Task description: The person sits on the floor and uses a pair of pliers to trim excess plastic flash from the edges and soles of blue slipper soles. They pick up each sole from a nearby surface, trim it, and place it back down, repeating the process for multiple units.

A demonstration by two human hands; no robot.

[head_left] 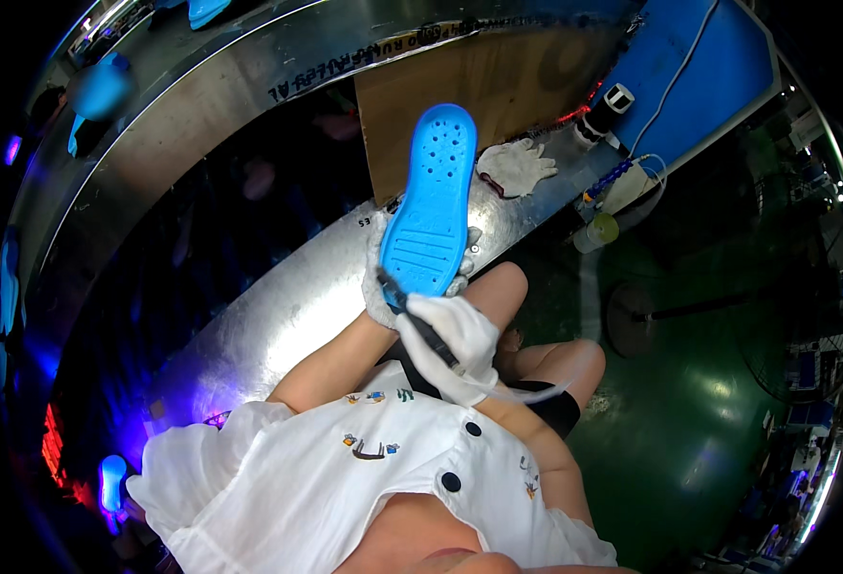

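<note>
A bright blue shoe sole (429,206) stands tilted in front of me, its inner face toward me, with small holes at the toe end and ribs toward the heel. My left hand (376,277), in a grey-white work glove, grips it from behind at the heel end; fingertips show along its right edge. In a white glove, my right hand (455,340) is closed round a slim black hand tool (426,335). The tool's dark tip is at the lower left edge of the heel; whether it touches the sole cannot be told. A pale tube trails from that hand.
A metal ledge (278,287) runs alongside my legs. On it lie a spare white glove (517,167) and a cardboard sheet (383,115) standing upright. A black-and-white cylindrical device (605,115) and a blue panel (679,67) are at the far right. Another blue piece (101,91) sits at far left.
</note>
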